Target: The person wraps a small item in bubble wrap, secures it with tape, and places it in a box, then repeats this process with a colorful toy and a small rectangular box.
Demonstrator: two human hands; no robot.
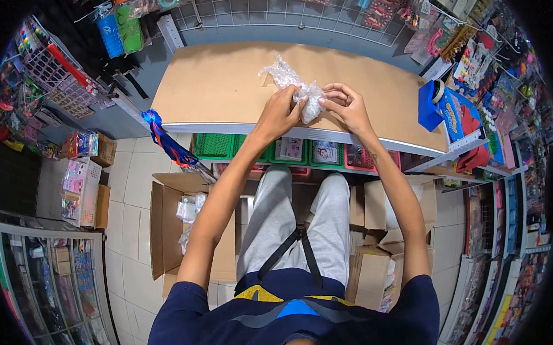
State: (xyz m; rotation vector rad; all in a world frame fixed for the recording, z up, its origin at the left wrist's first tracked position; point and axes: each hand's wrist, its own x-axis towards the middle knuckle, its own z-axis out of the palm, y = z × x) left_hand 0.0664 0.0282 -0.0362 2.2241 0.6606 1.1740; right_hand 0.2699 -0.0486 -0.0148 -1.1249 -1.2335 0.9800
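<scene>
Over the front part of the brown tabletop (218, 83) is a crumpled piece of clear bubble wrap (309, 105), its loose end trailing up and to the left. My left hand (281, 114) is closed on the wrap's left side, fingers bent into it. At its right edge my right hand (348, 108) pinches the plastic between thumb and fingers. Whether anything lies inside the wrap cannot be made out.
A blue tape dispenser (429, 105) stands at the table's right end. Green baskets (215, 145) sit on a shelf below. Open cardboard boxes (163, 229) flank my legs. Red and blue cords (166, 144) hang at the table's left corner.
</scene>
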